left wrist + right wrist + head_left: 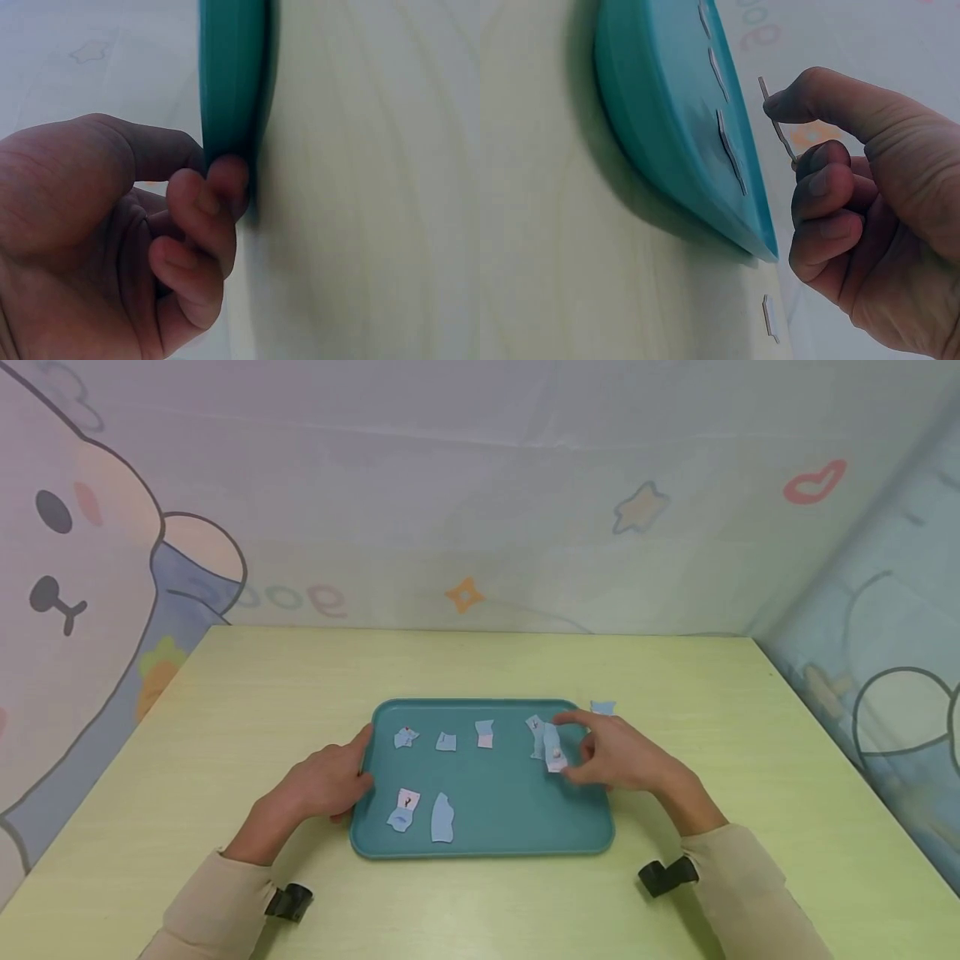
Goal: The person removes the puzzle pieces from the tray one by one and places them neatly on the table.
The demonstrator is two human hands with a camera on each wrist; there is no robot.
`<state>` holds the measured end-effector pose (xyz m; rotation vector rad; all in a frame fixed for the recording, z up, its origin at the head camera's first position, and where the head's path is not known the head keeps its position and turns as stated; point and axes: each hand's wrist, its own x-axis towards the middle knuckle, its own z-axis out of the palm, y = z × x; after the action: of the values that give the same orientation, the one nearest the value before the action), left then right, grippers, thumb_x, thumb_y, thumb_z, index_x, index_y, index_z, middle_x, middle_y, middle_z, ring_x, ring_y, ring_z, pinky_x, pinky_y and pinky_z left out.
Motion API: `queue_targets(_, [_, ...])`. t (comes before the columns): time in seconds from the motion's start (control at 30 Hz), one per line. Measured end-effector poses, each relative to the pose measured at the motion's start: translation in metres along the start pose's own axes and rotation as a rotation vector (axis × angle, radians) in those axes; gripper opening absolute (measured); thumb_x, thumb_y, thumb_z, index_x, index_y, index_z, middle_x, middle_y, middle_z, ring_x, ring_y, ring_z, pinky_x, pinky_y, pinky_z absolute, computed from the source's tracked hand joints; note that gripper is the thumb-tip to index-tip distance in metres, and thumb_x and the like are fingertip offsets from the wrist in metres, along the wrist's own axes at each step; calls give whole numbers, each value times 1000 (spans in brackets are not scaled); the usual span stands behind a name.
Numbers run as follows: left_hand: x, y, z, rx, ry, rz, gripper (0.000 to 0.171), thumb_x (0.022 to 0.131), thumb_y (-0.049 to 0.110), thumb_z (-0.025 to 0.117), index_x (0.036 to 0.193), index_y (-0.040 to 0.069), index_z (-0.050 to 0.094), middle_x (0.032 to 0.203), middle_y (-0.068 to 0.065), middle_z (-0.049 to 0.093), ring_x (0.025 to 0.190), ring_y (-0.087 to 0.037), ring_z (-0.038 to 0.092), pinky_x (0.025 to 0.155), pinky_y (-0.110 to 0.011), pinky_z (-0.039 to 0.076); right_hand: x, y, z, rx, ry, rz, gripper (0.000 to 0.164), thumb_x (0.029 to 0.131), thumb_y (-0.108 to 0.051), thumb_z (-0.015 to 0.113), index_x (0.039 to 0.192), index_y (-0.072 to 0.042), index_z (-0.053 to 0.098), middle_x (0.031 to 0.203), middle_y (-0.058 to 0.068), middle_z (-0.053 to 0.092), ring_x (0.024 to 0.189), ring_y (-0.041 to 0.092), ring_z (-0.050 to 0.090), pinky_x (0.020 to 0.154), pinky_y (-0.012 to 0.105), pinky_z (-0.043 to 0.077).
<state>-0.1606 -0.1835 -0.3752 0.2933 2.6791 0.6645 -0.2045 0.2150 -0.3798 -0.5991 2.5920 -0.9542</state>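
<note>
A shallow teal tray (502, 814) lies on the table with several thin, light blue cut pieces in it. My left hand (324, 782) grips the tray's left edge; in the left wrist view its thumb and curled fingers (201, 214) meet at the tray wall (234, 75). Over the tray's right part, my right hand (618, 752) pinches a long blue and pale pink piece (553, 745) between thumb and forefinger. That piece (778, 124) stands edge-on and above the tray in the right wrist view. Another blue piece (535, 731) lies just left of it, partly covered.
Along the tray's back lie a small cluster (406, 737), a small blue piece (446, 742) and a two-tone piece (485, 733). Nearer the front left are a printed piece (403, 810) and a curved one (442, 817). Beyond the right rim, one piece (602, 707) rests on the table.
</note>
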Motion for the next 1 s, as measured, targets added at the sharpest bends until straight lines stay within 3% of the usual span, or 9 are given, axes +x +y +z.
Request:
queue_targets(0.53, [-1, 0, 0, -10, 9, 7, 77, 100, 8, 50, 163, -13, 12, 54, -4, 54, 46, -17, 53, 52, -30, 38, -5, 11, -14, 29, 31, 36, 73, 87, -15, 75, 154, -8, 47, 62, 1, 55, 49, 17, 53, 55, 33, 47])
queue_targets(1.0, [-1, 1, 1, -11, 4, -14, 77, 99, 7, 48, 164, -12, 12, 54, -3, 54, 45, -15, 53, 50, -28, 37, -8, 34, -26, 61, 71, 80, 70, 89, -14, 74, 154, -9, 47, 64, 2, 56, 49, 18, 53, 53, 32, 45])
